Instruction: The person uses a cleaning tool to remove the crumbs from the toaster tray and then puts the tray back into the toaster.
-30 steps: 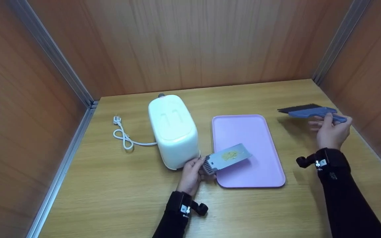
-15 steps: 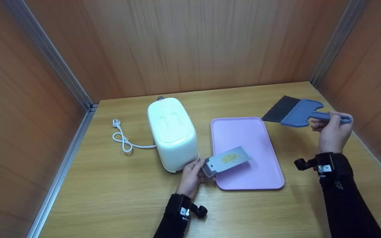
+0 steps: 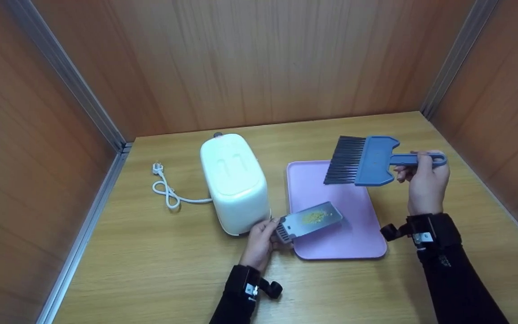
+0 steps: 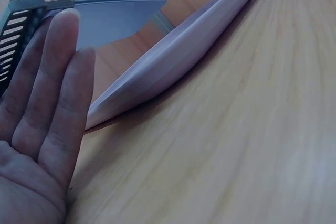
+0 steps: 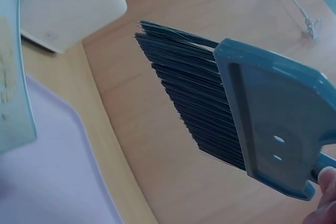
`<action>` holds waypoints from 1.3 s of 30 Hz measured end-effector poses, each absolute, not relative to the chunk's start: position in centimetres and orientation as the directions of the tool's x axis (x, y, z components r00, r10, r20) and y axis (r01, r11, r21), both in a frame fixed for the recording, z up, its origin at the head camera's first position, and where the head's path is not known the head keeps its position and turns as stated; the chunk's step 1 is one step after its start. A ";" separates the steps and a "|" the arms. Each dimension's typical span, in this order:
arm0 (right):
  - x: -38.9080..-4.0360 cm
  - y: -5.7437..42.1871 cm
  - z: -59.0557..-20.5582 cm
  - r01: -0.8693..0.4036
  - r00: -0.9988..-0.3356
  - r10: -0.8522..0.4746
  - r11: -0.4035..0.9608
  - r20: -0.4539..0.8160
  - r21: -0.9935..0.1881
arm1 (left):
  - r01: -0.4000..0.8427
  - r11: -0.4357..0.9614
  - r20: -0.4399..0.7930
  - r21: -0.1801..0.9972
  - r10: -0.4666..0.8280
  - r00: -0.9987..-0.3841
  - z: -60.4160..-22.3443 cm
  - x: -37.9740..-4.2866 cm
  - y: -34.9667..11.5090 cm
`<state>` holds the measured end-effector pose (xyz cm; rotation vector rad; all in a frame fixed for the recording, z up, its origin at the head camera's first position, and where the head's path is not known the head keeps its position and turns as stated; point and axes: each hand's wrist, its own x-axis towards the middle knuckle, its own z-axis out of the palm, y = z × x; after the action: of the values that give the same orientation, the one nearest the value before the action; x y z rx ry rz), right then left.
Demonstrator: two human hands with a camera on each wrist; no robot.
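My left hand pinches the slotted grey end of a metal crumb tray, beside the near end of a white toaster. Yellow crumbs lie on the crumb tray's flat face, which is held above a lilac serving tray. In the left wrist view, several fingers reach up behind the slotted end. My right hand grips the handle of a blue hand brush. Its dark bristles point left, over the far part of the serving tray, apart from the crumb tray.
The toaster's white cord and plug lie on the wooden table to its left. Wooden panels stand at the back and both sides, with metal edging at the corners.
My right hand has brought the brush left and turned its broad face up, from the table's right side to over the serving tray. The left hand and crumb tray stay nearly in place.
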<state>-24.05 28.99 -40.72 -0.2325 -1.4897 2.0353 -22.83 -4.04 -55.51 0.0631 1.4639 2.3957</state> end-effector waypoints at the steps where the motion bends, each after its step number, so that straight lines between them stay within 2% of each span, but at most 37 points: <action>1: -24.1 28.7 -40.7 -0.359 -0.810 0.550 -0.189 0.204 -0.914 | -0.261 -0.417 -0.138 0.871 0.304 -0.943 -55.5 -22.8 -4.0; 10: -24.1 25.9 -41.3 -0.301 -0.867 0.463 -0.192 0.184 -0.934 | -0.276 -0.397 -0.153 0.875 0.314 -0.937 -55.4 -22.9 -4.1; 16: -24.1 24.2 -42.5 -0.283 -0.895 0.410 -0.219 0.175 -0.934 | -0.251 -0.402 -0.115 0.880 0.332 -0.936 -55.3 -22.8 -4.0; 23: -23.6 22.5 -44.5 -0.173 -0.922 0.375 -0.180 0.095 -0.968 | -0.259 -0.413 -0.115 0.873 0.342 -0.933 -55.3 -22.8 -3.9; 34: -23.1 21.0 -46.6 -0.085 -0.935 0.353 -0.190 0.013 -0.978 | -0.261 -0.421 -0.106 0.869 0.356 -0.928 -55.2 -22.9 -4.0; 39: -22.9 20.7 -47.3 -0.054 -0.940 0.340 -0.103 0.016 -0.993 | -0.253 -0.423 -0.097 0.870 0.356 -0.930 -55.1 -22.9 -3.9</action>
<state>-22.92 20.73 -47.31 -0.3157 -1.9019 2.1294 -22.89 -3.93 -55.14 0.1437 1.4294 2.3780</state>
